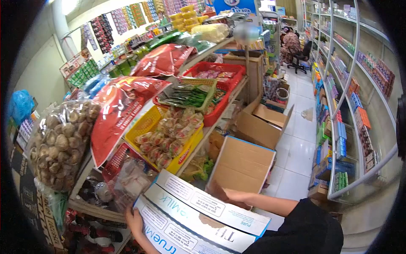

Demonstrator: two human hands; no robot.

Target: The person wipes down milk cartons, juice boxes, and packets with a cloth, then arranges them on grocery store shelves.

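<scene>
A white and blue milk carton box [203,216], printed "trueMILK", lies tilted in front of me with a torn brown patch on its side. My left hand [135,221] grips its left edge, fingers along the rim. My right hand [223,194] reaches over the box's far edge, blurred and partly hidden, close to a brown cardboard panel [243,163] with a blue border. The fingers of that hand do not show clearly.
At left, a shelf holds a yellow basket [182,157] of packets, a red tray [237,76], red bags [122,112] and a bag of dried mushrooms [63,144]. Beyond stands an open carton [258,127]. Metal shelving [334,106] lines the right; a person [292,42] is far down the aisle.
</scene>
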